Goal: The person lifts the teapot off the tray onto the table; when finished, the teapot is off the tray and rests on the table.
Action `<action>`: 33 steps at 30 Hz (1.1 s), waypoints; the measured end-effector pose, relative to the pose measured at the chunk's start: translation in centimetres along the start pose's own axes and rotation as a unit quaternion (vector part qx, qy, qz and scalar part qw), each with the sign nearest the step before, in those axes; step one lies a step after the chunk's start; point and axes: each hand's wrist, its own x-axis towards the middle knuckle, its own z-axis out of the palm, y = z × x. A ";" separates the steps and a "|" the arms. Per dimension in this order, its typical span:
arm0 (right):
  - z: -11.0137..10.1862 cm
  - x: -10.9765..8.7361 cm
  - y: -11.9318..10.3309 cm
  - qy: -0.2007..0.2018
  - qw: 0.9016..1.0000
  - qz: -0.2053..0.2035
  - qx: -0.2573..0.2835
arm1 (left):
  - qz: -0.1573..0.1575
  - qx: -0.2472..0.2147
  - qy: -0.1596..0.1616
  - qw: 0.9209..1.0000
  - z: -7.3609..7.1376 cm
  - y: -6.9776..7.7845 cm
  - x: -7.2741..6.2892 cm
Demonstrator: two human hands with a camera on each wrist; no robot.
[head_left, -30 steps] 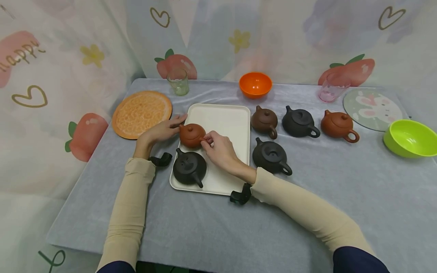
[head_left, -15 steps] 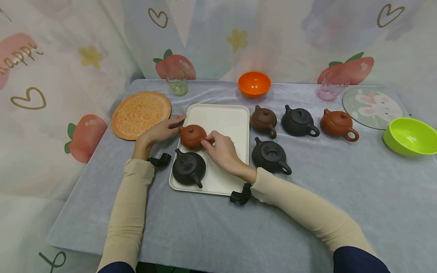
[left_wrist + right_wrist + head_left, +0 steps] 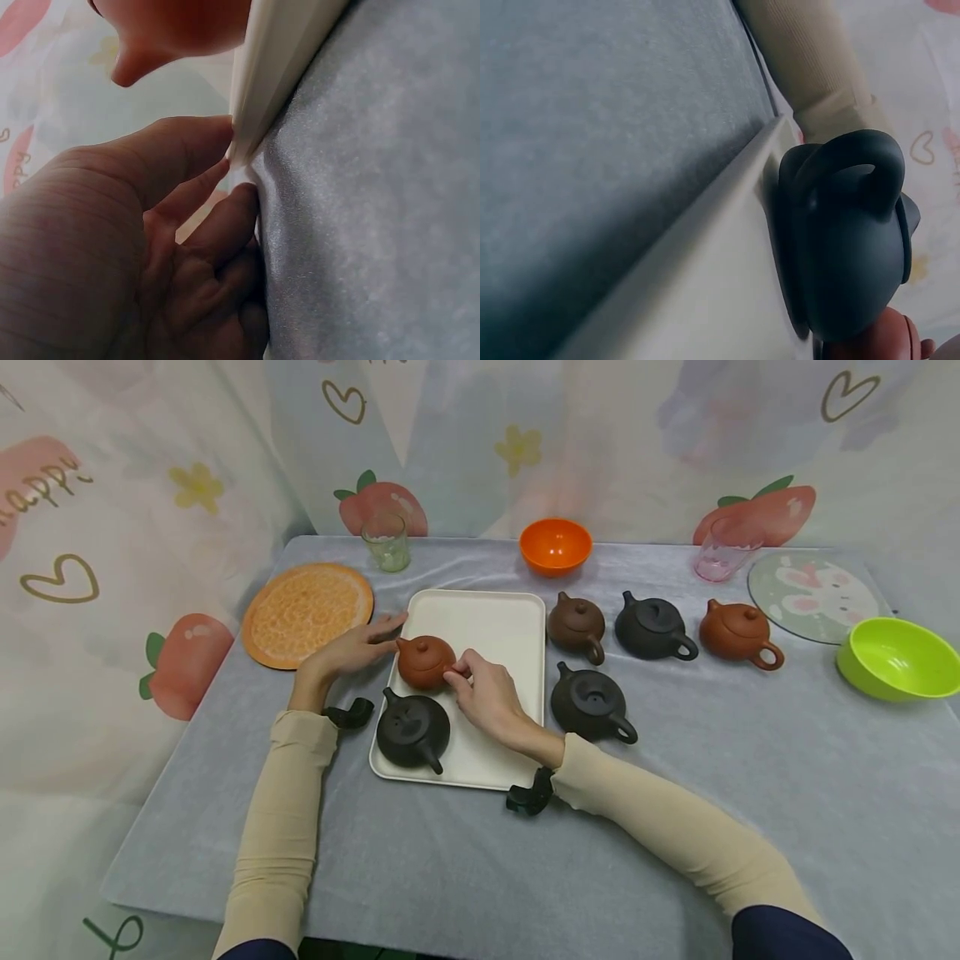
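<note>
Pinching red-brown teapot [image 3: 423,663] opposite spout [image 3: 129,69] with right hand [image 3: 489,695], aiming long axis toward left hand [image 3: 352,652], loosely extended against tray [image 3: 487,618] rim.

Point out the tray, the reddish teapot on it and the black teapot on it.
Tray [image 3: 483,625]: head view, bare far part of its floor.
Reddish teapot [image 3: 425,672]: head view, near side of its body.
Black teapot [image 3: 412,725]: head view, its lid.

Three black teapots [image 3: 413,728] [image 3: 651,628] [image 3: 591,703], two red-brown teapots [image 3: 424,664] [image 3: 733,633] and one dark brown teapot [image 3: 576,627] make six. There is one white tray [image 3: 495,617]. There are two bowls [image 3: 556,565] [image 3: 873,675], far and right, two glasses [image 3: 390,555] [image 3: 716,567], far left and far right, and two round mats [image 3: 307,614] [image 3: 813,597], left and far right.
</note>
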 end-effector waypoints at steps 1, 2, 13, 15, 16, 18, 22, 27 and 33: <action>-0.1 -0.1 0.0 0.001 1.000 0.002 0.001 | 0.001 0.000 -0.002 1.000 0.0 0.0 0.0; -0.2 -0.2 0.1 0.001 1.000 0.003 0.002 | 0.003 0.000 -0.003 1.000 0.0 0.1 0.1; -1.9 -1.4 -0.3 0.001 1.000 0.005 0.010 | 0.007 -0.002 -0.013 1.000 0.3 0.0 0.6; -2.3 -1.8 -0.4 -0.001 1.000 0.004 0.014 | 0.007 -0.002 -0.014 1.000 0.3 0.1 0.6; -2.5 -2.0 -0.5 -0.001 1.000 0.004 0.017 | 0.007 -0.001 -0.015 1.000 0.3 0.1 0.6; -2.8 -2.4 -0.6 -0.004 1.000 0.000 0.020 | 0.008 0.001 -0.015 1.000 0.3 0.1 0.5; -3.6 -3.3 -0.8 -0.012 1.000 -0.007 0.027 | 0.010 0.003 -0.015 1.000 0.2 0.0 0.4; -4.8 -4.6 -0.8 -0.021 0.999 -0.008 0.027 | 0.016 0.003 -0.018 1.000 0.2 -0.3 0.4; -5.8 -6.0 -0.4 -0.031 0.999 -0.004 0.020 | 0.017 -0.002 -0.014 1.000 0.1 -0.6 0.4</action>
